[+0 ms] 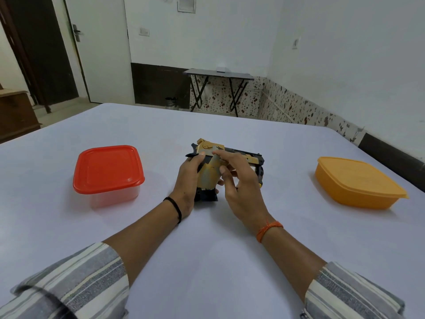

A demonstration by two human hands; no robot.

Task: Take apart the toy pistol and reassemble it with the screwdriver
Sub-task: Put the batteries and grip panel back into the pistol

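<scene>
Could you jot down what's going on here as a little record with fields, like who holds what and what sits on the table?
activity: person handling a toy pistol
left hand: holds the pistol's grip
right hand: fingertips on the gold top part
left of pistol: red-lidded box, lid on
right of pistol: orange box, lid on
surface: white table
screwdriver: not visible

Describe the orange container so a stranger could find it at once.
Start at the white table. On its right side, right of the hands holding the toy pistol, sits the orange container. Unlike the red-lidded box opposite, its base is opaque orange, not clear.
</scene>
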